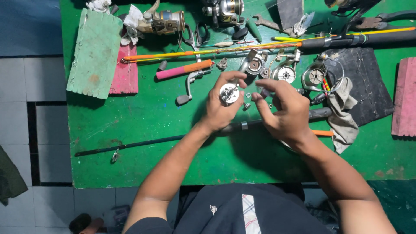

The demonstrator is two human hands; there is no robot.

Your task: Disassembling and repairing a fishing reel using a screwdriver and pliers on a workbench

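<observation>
Spool (229, 93) pinched in left hand (221, 108) over green table (143, 117), round face up toward camera (axis roughly vertical) | right hand (286, 113) fingers curled just beside it, contents unclear | reel handle (189, 86) lies nearby.

The round silver reel spool (229, 93) sits upright in the left hand's fingers, its flat face turned up; it hangs just above the desk. A small dark part (264, 92) is pinched at the right hand's fingertips, just beside the spool.
</observation>
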